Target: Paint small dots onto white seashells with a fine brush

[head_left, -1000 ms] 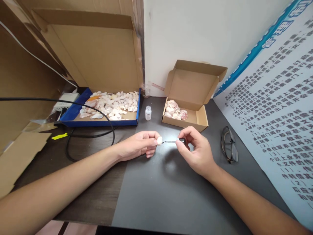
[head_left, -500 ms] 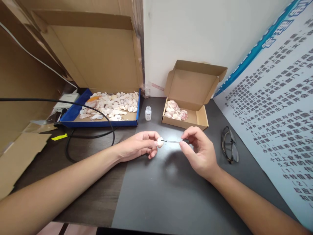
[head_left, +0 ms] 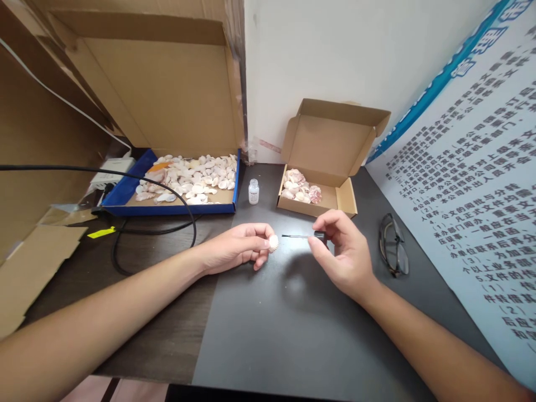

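My left hand [head_left: 240,248] pinches a small white seashell [head_left: 273,242] between thumb and fingertips, just above the dark desk [head_left: 293,335]. My right hand [head_left: 341,251] pinches a thin brush with a black cap [head_left: 304,236], its tip pointing left, a short gap from the shell. A small clear bottle [head_left: 253,191] stands open behind the hands. A blue tray [head_left: 125,192] at the left holds several pale shells [head_left: 188,178]. A small cardboard box [head_left: 345,198] at the right holds several pinkish shells [head_left: 299,187].
Folded glasses [head_left: 391,245] lie at the right beside a leaning printed poster [head_left: 473,184]. A black cable [head_left: 125,234] loops across the left of the desk, with a yellow tag [head_left: 101,231]. Cardboard sheets [head_left: 163,84] stand behind the blue tray.
The brush tip touched the shell before; my right hand has now drawn it back to the right, leaving a gap. My left hand has kept the shell in place.
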Demonstrator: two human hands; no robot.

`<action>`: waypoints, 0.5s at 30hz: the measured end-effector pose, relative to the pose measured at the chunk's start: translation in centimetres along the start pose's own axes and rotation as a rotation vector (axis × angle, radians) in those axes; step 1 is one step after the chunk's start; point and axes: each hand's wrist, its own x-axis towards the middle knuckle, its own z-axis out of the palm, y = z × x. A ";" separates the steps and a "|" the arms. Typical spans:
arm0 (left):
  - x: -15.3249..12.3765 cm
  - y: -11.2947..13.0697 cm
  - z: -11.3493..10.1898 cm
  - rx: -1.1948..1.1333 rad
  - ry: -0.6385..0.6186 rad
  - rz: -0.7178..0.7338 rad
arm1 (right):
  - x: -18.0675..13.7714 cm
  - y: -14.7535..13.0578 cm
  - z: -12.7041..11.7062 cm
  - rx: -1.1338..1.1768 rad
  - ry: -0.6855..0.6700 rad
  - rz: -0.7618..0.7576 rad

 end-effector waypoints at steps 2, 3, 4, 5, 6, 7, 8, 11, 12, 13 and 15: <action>0.0 0.0 0.0 0.002 0.001 -0.005 | 0.0 0.0 0.0 0.062 0.001 -0.022; 0.0 0.0 0.0 0.002 0.001 -0.006 | 0.0 0.0 0.0 0.073 -0.012 -0.024; 0.0 0.0 0.0 0.005 -0.001 -0.006 | 0.0 0.0 0.0 0.065 -0.029 -0.018; 0.0 0.0 0.0 0.008 0.000 -0.004 | 0.0 0.0 0.1 0.045 -0.043 -0.008; 0.0 0.0 0.0 0.010 0.001 -0.002 | 0.0 0.1 0.2 0.025 -0.052 0.005; 0.0 0.0 0.0 0.010 0.002 0.002 | 0.0 0.1 0.3 0.015 -0.056 0.015; 0.0 0.0 0.0 0.008 0.003 0.005 | 0.0 0.1 0.3 0.021 -0.054 0.019; 0.0 -0.1 0.0 -0.015 0.000 0.015 | 0.0 0.0 0.3 0.084 -0.047 0.010; 0.0 -0.1 0.0 -0.024 -0.005 0.015 | 0.0 -0.1 0.3 0.079 -0.053 0.010; 0.0 -0.1 0.0 -0.031 -0.009 0.014 | 0.0 -0.2 0.3 0.054 -0.058 0.014; 0.0 -0.1 0.0 -0.038 -0.010 0.016 | 0.1 -0.2 0.2 -0.005 -0.061 0.029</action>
